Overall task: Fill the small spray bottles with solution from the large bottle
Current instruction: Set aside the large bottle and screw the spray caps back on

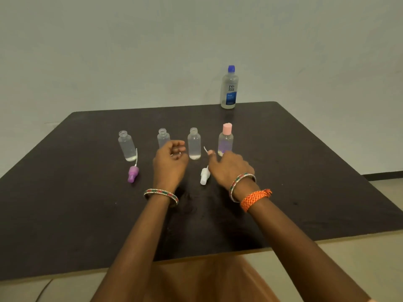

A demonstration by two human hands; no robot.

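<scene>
Large bottle: upright at the worktop's far edge, toward the far right corner, blue cap on; long axis vertical.
Small bottles: four upright in a row across the middle of the worktop; the left open bottle, the middle-left bottle and the middle-right bottle have bare necks, and the right bottle wears a pink cap.
Spray tops: a purple one lies on its side just before the left open bottle; a white one lies before the middle-right bottle, its thin tube pointing toward the far edge.
Right hand: over the white spray top; grip released, fingers loose, grasping nothing I can make out.
Left hand: in front of the middle-left bottle, fingers loosely curled, nothing plainly held.
Deciding relation: the large bottle lies beyond and to the right of both hands, well apart; the right hand is nearer, so I judge it the one to reach.
</scene>
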